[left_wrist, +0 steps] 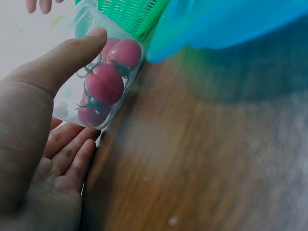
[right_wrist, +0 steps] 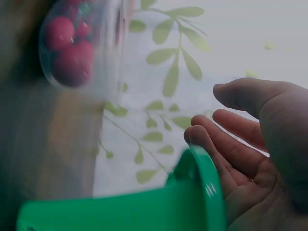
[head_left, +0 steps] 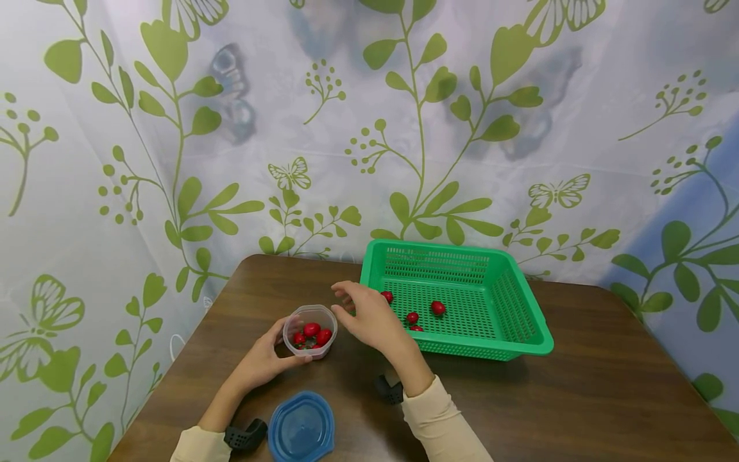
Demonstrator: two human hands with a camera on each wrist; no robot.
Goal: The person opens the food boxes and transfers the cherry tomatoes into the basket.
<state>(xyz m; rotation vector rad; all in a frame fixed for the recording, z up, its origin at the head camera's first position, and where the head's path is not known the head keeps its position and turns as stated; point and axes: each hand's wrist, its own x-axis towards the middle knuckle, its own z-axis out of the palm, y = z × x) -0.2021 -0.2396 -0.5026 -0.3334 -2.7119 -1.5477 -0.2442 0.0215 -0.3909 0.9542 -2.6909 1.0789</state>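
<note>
My left hand [head_left: 261,362] holds a small clear plastic container [head_left: 331,346], thumb on its near side and fingers round the left. Several red cherry tomatoes [head_left: 312,330] with green stems lie in it; the left wrist view shows the tomatoes [left_wrist: 104,84] through its wall, beside the thumb [left_wrist: 72,53]. Between the container and a green basket [head_left: 522,308] hovers my right hand [head_left: 369,317], fingers loosely bent. Nothing shows between thumb and fingers in the right wrist view, where the hand [right_wrist: 255,159] is close to the basket's rim [right_wrist: 207,187].
A few cherry tomatoes [head_left: 438,308] lie in the basket, some partly hidden by my right arm. The blue lid [head_left: 301,427] rests on the brown wooden table [head_left: 606,385], nearer than the container. A leaf-patterned curtain [head_left: 323,141] hangs behind the table.
</note>
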